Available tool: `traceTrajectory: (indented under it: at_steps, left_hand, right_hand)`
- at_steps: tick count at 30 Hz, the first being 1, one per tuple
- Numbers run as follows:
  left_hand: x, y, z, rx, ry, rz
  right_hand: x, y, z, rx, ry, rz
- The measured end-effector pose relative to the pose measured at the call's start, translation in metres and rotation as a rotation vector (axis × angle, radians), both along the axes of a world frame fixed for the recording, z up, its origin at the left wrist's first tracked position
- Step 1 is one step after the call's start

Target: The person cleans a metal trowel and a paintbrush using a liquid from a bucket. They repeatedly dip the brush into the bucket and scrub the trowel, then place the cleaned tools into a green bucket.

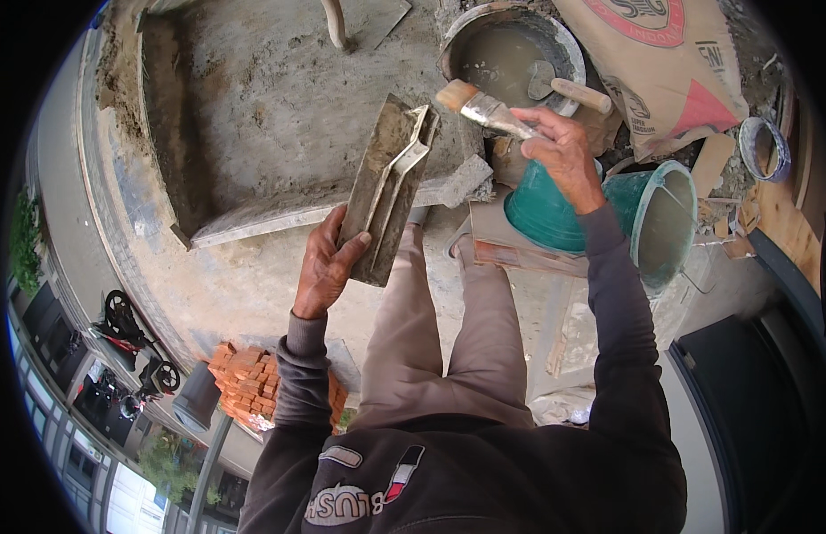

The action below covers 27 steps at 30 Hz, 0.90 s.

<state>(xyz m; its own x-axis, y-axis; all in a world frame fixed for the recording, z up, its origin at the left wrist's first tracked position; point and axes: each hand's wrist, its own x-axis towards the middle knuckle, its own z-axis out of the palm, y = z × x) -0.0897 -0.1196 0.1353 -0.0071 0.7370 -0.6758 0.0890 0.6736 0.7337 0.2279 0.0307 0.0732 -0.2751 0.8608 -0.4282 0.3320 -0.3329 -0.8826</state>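
My left hand (324,262) is closed on the lower edge of a long, mortar-smeared plastering trowel (364,236), thumb on its flat blade. The trowel tilts upward, with its bent metal handle facing up. My right hand (562,156) grips a wide flat paintbrush (490,113) by its handle. The pale brown bristles point left, just beyond the trowel's far end and apart from it. Right beyond the brush stands a round bucket (447,64) of murky water. A small trowel (580,93) with a wooden handle rests across that bucket's rim. Below my right wrist is a green bucket (542,209).
A mixing trough (253,227) with grey mortar and a curved wooden handle (333,25) lies far left. At the right are a second green bucket (664,227), a paper cement sack (653,62) and a small tin (765,149). Stacked red bricks (248,383) sit near left.
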Motion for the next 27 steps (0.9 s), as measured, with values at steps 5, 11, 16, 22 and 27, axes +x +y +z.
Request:
traceTrajectory:
  at_steps: [5,11,16,22,27]
  left_hand:
    - [0.008,0.008,-0.001,0.019,0.063,-0.099]
    - [-0.005,-0.001,-0.007,0.071,0.176,-0.15]
    - [-0.01,-0.011,-0.011,0.038,0.146,-0.111]
    - [0.0,0.009,0.01,0.062,0.06,-0.175]
    - [-0.015,-0.015,-0.021,0.061,0.149,-0.165]
  right_hand:
    - [-0.045,-0.033,0.008,0.585,-0.203,0.343]
    - [-0.064,-0.017,0.002,0.708,-0.642,0.463]
    - [-0.058,-0.017,0.012,0.721,-0.537,0.471]
    - [-0.054,-0.027,0.009,0.757,-0.567,0.419]
    - [-0.047,-0.024,0.015,0.615,-0.608,0.466]
